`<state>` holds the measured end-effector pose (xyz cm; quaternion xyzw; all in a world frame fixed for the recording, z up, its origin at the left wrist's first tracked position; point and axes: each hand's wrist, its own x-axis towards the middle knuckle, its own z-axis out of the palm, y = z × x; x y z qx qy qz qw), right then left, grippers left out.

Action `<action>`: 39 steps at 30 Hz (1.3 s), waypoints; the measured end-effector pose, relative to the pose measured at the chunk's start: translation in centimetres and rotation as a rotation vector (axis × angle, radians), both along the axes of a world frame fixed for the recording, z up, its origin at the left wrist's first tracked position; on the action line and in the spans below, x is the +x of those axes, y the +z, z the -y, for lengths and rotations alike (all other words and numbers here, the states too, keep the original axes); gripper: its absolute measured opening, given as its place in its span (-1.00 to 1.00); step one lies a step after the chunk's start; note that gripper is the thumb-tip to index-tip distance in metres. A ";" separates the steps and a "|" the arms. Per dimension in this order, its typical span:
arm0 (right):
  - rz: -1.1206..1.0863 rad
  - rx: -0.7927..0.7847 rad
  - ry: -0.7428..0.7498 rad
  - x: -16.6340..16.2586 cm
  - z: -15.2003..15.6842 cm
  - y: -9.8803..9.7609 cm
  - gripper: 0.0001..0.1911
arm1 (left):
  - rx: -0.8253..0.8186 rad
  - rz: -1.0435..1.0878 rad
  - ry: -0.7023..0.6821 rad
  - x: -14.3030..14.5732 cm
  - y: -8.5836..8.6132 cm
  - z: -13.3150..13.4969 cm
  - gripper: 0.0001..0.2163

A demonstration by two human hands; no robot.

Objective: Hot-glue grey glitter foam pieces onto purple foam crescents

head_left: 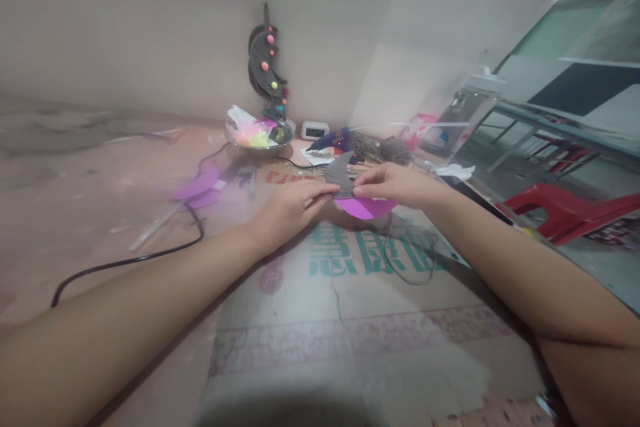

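A grey, pointed piece that looks wrapped in yarn (341, 172) is held up between both hands, with a curved purple sheet (367, 207) below it. My left hand (290, 207) grips the grey piece's left edge, fingers pressed together. On its right side, my right hand (393, 183) pinches it between thumb and fingers. Whether the purple sheet is fixed to the grey piece I cannot tell. A loose grey strand (413, 282) trails over the printed cardboard (310, 347) under my hands.
Behind the hands are a blue glue gun (330, 140), a small white digital clock (315, 131) and grey yarn (395, 150). A bowl (260, 149) holds colourful bits beneath a hanging grey crescent (263, 60). Purple pieces (197, 190) and a black cable (150, 255) lie left; a red stool (575, 210) stands right.
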<state>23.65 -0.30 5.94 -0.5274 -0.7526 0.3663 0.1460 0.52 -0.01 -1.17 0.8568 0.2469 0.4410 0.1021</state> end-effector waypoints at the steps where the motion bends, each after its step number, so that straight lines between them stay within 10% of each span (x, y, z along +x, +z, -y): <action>1: 0.002 -0.003 -0.002 0.0 0.0 0.0 -0.63 | 0.009 0.003 -0.002 0.0 0.0 0.0 -0.78; 39: 0.002 0.072 0.058 0.1 -0.1 -0.1 -0.64 | 0.023 0.048 -0.006 0.0 0.0 0.0 -0.78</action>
